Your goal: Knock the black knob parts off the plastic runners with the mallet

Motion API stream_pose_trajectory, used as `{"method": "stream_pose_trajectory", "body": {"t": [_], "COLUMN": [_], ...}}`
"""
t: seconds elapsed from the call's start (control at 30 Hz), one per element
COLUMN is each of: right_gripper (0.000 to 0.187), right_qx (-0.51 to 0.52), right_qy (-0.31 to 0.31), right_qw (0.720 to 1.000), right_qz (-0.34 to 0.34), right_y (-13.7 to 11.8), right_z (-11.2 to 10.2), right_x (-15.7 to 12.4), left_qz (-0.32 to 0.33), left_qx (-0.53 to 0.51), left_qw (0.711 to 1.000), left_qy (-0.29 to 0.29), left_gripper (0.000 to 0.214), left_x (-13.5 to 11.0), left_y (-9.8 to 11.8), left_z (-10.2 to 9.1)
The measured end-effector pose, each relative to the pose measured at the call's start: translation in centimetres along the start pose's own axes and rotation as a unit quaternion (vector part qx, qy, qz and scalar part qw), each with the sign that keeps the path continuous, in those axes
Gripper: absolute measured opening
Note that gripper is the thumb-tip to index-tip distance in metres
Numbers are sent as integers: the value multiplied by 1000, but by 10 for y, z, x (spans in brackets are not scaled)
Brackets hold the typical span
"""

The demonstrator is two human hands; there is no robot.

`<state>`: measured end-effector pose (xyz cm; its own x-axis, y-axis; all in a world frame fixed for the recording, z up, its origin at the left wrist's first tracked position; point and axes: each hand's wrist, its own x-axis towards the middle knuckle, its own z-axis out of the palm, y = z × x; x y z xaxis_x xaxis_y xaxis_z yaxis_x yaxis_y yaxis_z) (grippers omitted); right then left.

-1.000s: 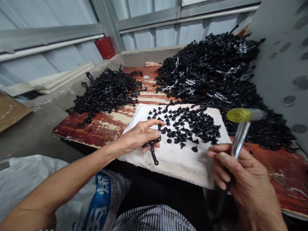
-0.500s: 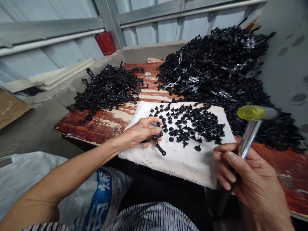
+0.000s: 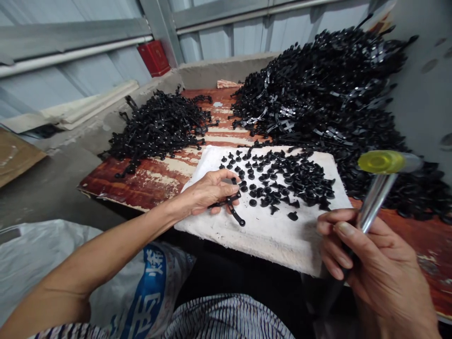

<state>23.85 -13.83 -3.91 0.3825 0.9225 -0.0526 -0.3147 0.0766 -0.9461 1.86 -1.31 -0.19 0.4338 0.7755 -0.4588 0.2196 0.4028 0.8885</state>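
Observation:
My left hand (image 3: pixel 206 193) rests on a white pad (image 3: pixel 261 235) and pinches a black linked strap piece (image 3: pixel 231 207) flat against it. Just right of those fingers lie several small black round caps (image 3: pixel 282 181) scattered over the pad. My right hand (image 3: pixel 370 263) is closed round the metal shaft of a hammer (image 3: pixel 377 188) with a yellow head, held up above the pad's right corner.
A worn red wooden board (image 3: pixel 148 181) carries the pad. A small heap of black strap parts (image 3: pixel 158 129) lies at the back left and a large heap (image 3: pixel 328 89) at the back right. A white sack with blue print (image 3: pixel 141 292) sits below my left arm.
The left hand has drawn the black strap piece a little closer and pressed it to the pad. The hammer has shifted slightly to the right.

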Motion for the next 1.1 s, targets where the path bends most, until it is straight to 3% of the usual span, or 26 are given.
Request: {"method": "stream_pose_trajectory", "body": {"t": [1.1], "right_gripper": [11], "right_qx": [3], "right_qy": [2], "right_qw": [1000], "right_qz": [4], "right_y": [0], "right_z": [0], "right_x": [-2], "left_qz": [11], "left_qx": [-2], "left_qw": [999], "left_qy": [-30], "left_gripper": [33], "left_x": [1], "left_y": [-1], "left_z": [-4]}}
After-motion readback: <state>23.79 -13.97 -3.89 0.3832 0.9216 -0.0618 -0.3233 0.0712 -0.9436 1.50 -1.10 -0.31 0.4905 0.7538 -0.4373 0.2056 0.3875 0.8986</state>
